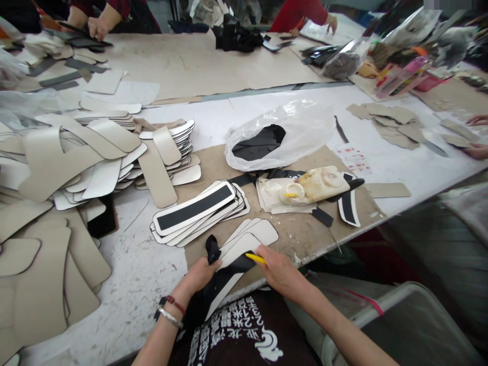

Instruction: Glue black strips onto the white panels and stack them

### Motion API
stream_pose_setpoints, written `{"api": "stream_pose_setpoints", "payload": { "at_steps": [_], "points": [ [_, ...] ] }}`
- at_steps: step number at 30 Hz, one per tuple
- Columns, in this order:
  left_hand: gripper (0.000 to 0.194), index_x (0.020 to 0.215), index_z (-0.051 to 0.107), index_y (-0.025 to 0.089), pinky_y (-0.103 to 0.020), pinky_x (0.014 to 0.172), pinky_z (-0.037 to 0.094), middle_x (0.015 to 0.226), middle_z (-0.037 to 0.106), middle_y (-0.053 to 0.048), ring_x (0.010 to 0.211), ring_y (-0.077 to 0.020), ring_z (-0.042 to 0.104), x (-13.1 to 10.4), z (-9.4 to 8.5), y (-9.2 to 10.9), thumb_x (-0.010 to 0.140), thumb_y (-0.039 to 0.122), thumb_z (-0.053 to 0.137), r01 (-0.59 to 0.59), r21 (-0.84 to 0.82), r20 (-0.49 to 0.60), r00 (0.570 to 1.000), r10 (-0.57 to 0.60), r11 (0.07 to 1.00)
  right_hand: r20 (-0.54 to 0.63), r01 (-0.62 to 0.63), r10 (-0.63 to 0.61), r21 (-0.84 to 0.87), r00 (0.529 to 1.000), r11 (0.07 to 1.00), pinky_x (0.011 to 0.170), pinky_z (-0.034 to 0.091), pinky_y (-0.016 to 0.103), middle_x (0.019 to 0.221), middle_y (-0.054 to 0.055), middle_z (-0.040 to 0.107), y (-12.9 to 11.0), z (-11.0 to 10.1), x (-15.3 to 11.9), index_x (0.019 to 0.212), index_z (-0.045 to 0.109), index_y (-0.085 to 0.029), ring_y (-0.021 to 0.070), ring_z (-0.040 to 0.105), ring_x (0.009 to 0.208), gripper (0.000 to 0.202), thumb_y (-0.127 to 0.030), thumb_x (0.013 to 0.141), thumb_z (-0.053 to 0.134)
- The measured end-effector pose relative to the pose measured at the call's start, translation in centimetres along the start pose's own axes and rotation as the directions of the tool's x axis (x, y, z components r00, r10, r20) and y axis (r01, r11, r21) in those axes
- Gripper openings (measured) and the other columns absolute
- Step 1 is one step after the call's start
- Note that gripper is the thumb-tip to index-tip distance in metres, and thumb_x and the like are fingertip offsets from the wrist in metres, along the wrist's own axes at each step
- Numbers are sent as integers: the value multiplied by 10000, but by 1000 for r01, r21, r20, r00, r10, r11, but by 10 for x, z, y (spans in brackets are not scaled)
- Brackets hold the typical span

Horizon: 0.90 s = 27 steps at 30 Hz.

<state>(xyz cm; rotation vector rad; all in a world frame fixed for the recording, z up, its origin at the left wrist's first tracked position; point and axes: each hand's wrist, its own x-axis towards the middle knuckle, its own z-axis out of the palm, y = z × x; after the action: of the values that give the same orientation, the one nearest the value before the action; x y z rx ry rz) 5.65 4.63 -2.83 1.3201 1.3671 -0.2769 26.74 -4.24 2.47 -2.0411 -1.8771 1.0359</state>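
Note:
My left hand (pixel 201 274) is closed on a black strip (pixel 224 277), whose loose end (pixel 212 247) curls up beyond my fingers. The strip lies along a white rounded panel (pixel 225 291) at the table's front edge. My right hand (pixel 280 270) grips a slim yellow stick (pixel 255 258), its tip touching or just over the strip's far end. Under and beyond them fan out several plain white panels (pixel 263 231). Farther left is a stack of white panels (pixel 196 208), the top one bearing a black strip along its middle.
A stained plastic bottle (pixel 322 183) lies beside a small white cap (pixel 293 194). Behind it, a clear bag (pixel 301 127) holds black pieces. Heaps of beige panels (pixel 68 157) fill the left side. Co-workers' hands (pixel 99 25) show across the table, and others at the right edge.

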Motion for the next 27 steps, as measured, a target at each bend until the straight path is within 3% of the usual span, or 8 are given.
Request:
{"api": "stream_pose_setpoints", "payload": {
  "at_steps": [5,9,13,18,22,27],
  "points": [
    [378,715,640,119,-285,649,438,717,674,-86,757,-237,602,-2,1,0,730,457,470,-19,22,7,1000,19,1000,99,98,-102,48,990,994,643,343,234,785,11,545,-30,-5,-26,814,459,-215,145,492,720,230,-31,712,364],
    [373,747,642,115,-278,652,436,761,677,-92,796,-238,598,-4,2,0,734,440,461,-45,25,1,999,45,999,183,108,-148,213,972,971,597,335,214,749,-11,546,-44,-14,-31,800,465,-221,124,483,663,159,-92,779,375],
    [416,788,649,114,-290,657,437,790,682,-107,800,-247,603,-4,3,-2,727,474,450,-58,26,8,998,58,998,157,22,-63,251,986,968,578,327,218,688,-23,521,-30,-16,-16,791,462,-207,116,482,622,89,-242,844,399],
    [465,791,653,126,-310,685,428,770,681,-120,797,-269,606,-1,4,-4,685,544,478,-42,41,-22,999,43,998,9,-98,98,-2,995,995,592,310,244,713,4,556,4,-7,11,800,490,-199,144,518,671,114,-273,844,417],
    [476,805,654,131,-300,705,422,795,684,-119,811,-263,606,-2,3,-2,678,558,486,-54,26,-32,998,54,998,13,-155,158,-132,987,979,617,317,254,772,35,602,16,-1,23,855,521,-201,176,560,745,148,-318,843,432],
    [519,780,656,126,-300,664,425,783,686,-111,801,-268,601,-6,2,2,678,595,459,-75,4,3,997,75,997,55,-187,200,-176,978,966,628,319,256,843,59,629,22,5,32,906,532,-196,191,580,803,168,-321,841,440]
  ]
}}
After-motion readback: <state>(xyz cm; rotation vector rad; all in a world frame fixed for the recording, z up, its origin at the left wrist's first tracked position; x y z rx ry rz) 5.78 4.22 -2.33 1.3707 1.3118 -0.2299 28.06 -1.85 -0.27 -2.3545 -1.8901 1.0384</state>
